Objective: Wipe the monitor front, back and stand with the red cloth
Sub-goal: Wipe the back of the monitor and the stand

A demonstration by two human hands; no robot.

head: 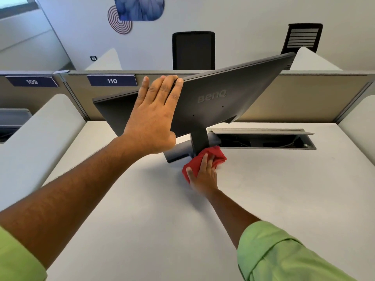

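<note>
So the only readable stuff here: "BenQ" is embossed in raised letters on the dark grey plastic back of the monitor [203,102], just to the right of your left hand [154,116] where it lies flat against that panel. Then there are two dark blue rectangular number plates with white digits on the beige partition wall [304,98] behind the desk. The one reading "110" [112,80] sits just left of your left hand's fingertips, and "109" [32,81] is further out to the left, well apart from it. A small dark tag on the far white wall is too tiny to read.
</note>
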